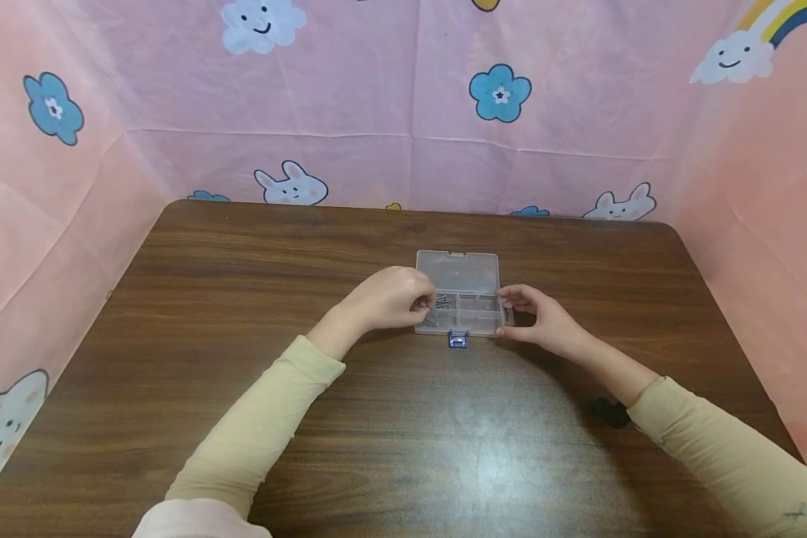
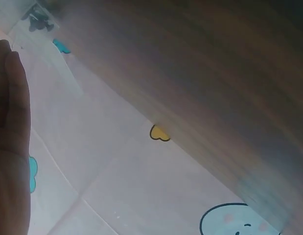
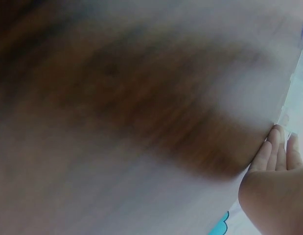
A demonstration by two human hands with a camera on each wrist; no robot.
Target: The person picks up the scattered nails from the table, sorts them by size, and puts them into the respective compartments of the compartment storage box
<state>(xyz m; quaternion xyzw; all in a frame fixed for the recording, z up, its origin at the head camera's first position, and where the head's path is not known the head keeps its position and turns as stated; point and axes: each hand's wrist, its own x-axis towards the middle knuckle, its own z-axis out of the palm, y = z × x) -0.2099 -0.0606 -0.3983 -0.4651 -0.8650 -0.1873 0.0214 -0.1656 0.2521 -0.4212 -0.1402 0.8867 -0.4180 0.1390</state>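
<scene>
A clear plastic compartment box lies on the table with its lid raised toward the back and a blue latch at its front. Several metal screws lie in its left compartments. My left hand is over the box's left side, fingers curled down by the screws; whether they pinch one is hidden. My right hand grips the box's right end, thumb at the front corner and fingers farther back. In the left wrist view, dark blurred screws show beyond the left fingertips.
The brown wooden table reaches back to a pink patterned cloth, which also hangs at both sides. A small dark object lies beside the right forearm, partly covered by the sleeve.
</scene>
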